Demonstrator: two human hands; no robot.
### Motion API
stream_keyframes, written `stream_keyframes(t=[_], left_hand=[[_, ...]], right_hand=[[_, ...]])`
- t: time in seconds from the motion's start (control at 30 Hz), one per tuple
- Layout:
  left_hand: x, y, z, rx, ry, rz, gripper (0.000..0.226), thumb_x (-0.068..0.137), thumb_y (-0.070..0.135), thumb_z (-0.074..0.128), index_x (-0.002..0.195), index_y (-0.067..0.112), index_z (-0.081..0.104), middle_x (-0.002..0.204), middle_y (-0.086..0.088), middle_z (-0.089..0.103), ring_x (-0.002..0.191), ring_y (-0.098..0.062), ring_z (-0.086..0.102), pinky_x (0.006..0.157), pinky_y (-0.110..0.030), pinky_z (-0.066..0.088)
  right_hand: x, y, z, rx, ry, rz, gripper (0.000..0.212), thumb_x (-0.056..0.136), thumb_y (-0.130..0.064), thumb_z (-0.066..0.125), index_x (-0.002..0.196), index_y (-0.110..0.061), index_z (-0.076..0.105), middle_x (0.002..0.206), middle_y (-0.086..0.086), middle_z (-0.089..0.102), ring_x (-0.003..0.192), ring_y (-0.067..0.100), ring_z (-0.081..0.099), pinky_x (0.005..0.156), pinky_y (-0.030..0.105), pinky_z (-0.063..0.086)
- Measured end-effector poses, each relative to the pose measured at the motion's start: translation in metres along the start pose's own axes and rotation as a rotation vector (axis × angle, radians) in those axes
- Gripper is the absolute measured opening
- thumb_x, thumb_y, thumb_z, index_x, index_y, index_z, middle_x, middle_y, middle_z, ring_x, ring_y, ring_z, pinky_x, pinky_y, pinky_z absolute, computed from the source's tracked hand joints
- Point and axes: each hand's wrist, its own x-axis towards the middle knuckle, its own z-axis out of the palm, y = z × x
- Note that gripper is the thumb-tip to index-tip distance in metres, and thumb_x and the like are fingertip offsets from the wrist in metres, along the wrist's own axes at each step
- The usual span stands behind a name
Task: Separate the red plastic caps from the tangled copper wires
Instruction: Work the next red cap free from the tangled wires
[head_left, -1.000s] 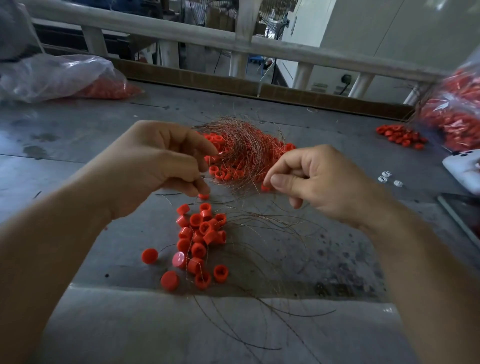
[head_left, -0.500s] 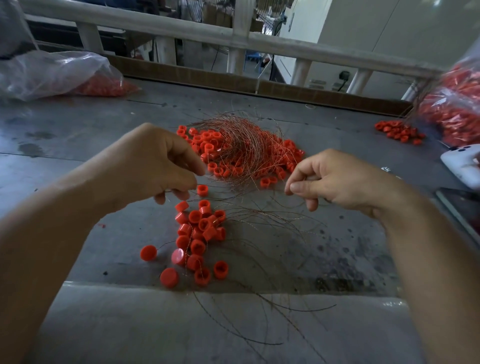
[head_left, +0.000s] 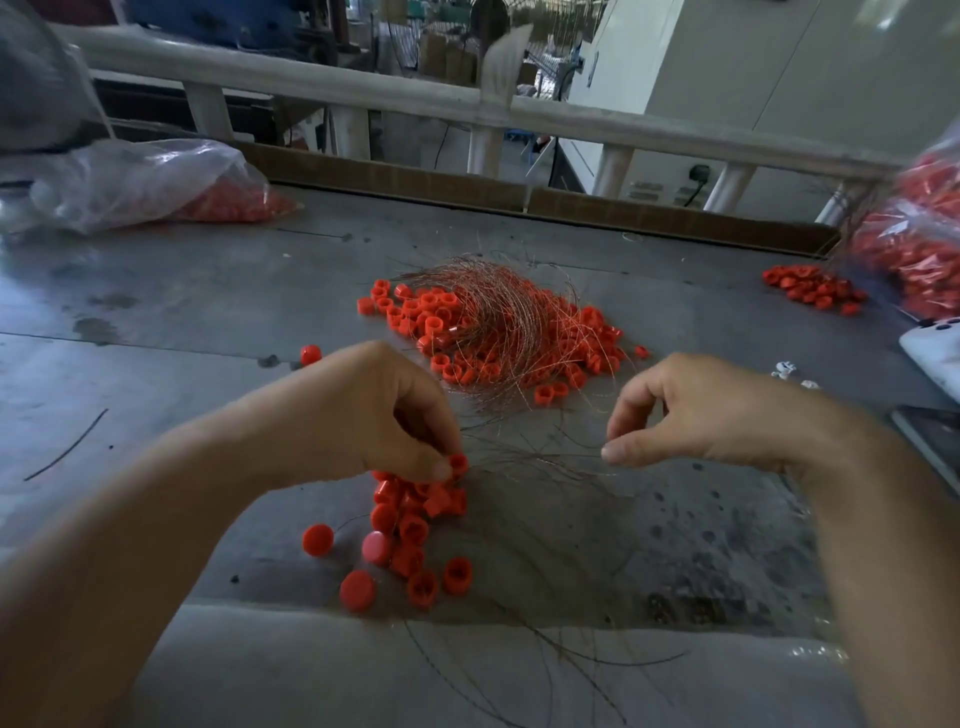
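A: Where's the red cap?
B: Middle of the frame, pinched in the left hand fingers, over the loose caps on the tabletop.
A: The wire?
B: It runs sideways to the right hand. Its fingers curl; holding it? Can't tell.

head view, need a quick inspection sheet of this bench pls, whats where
surface: grey metal table, stained, with a cardboard strip along the far edge
job's things: wire tangle full of red caps mid-table; sorted caps nearer; loose strands beside them
clutter: cap bag far left; second bag and small cap pile far right; white object at right edge
grips: left hand pinches one cap; right hand, fingers curled, seems to pinch the loose strands
cables: plugged cord in the background
surroundings: white railing; pale cabinet
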Motion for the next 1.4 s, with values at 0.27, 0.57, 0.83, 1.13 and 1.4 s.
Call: stream_keyframes(t=[0.27, 0.57, 0.83, 1.13, 1.4], left_hand=[[0.0, -0.002, -0.002, 0.031, 0.003, -0.011, 0.026, 0.065, 0.018, 0.081, 0.064, 0.041, 0.071, 0.065, 0.022, 0.067, 0.055, 0.006, 0.059, 0.049, -0.005, 0.04], [-0.001, 0.003, -0.004, -0.038, -0.031, 0.031, 0.011, 0.061, 0.032, 0.078, 0.065, 0.041, 0.071, 0.065, 0.021, 0.068, 0.053, 0.008, 0.059, 0.049, -0.002, 0.039], [0.006, -0.032, -0.04, -0.038, 0.685, -0.171, 0.021, 0.076, 0.007, 0.071, 0.075, 0.028, 0.068, 0.07, 0.008, 0.07, 0.064, -0.004, 0.062, 0.061, -0.013, 0.045], [0.017, -0.067, -0.038, 0.299, 0.695, -0.374, 0.026, 0.078, 0.012, 0.071, 0.104, 0.012, 0.07, 0.102, -0.009, 0.068, 0.089, -0.024, 0.058, 0.076, -0.026, 0.039], [0.017, -0.049, -0.033, 0.017, 0.726, -0.285, 0.012, 0.078, 0.007, 0.07, 0.084, 0.016, 0.07, 0.068, 0.006, 0.068, 0.062, -0.013, 0.062, 0.059, -0.023, 0.048]], right_hand=[[0.001, -0.024, 0.015, -0.081, 0.326, -0.198, 0.015, 0.067, -0.038, 0.076, 0.064, -0.036, 0.062, 0.091, -0.022, 0.049, 0.084, -0.006, 0.046, 0.066, 0.005, 0.029], [0.003, -0.025, 0.019, 0.096, 0.507, -0.371, 0.01, 0.07, -0.025, 0.076, 0.08, -0.022, 0.072, 0.079, -0.016, 0.058, 0.074, -0.002, 0.054, 0.065, 0.005, 0.036], [0.004, -0.041, 0.045, 0.119, 0.48, -0.541, 0.008, 0.078, -0.022, 0.071, 0.081, -0.015, 0.073, 0.074, -0.01, 0.063, 0.066, 0.002, 0.056, 0.064, 0.015, 0.046], [0.005, -0.04, 0.047, 0.187, 0.501, -0.538, 0.005, 0.079, -0.018, 0.07, 0.079, -0.013, 0.072, 0.075, -0.008, 0.068, 0.074, 0.006, 0.059, 0.067, 0.021, 0.048], [0.006, -0.033, 0.036, 0.185, 0.669, -0.476, 0.004, 0.08, -0.018, 0.07, 0.078, -0.015, 0.072, 0.068, -0.014, 0.064, 0.064, 0.005, 0.06, 0.06, 0.02, 0.049]])
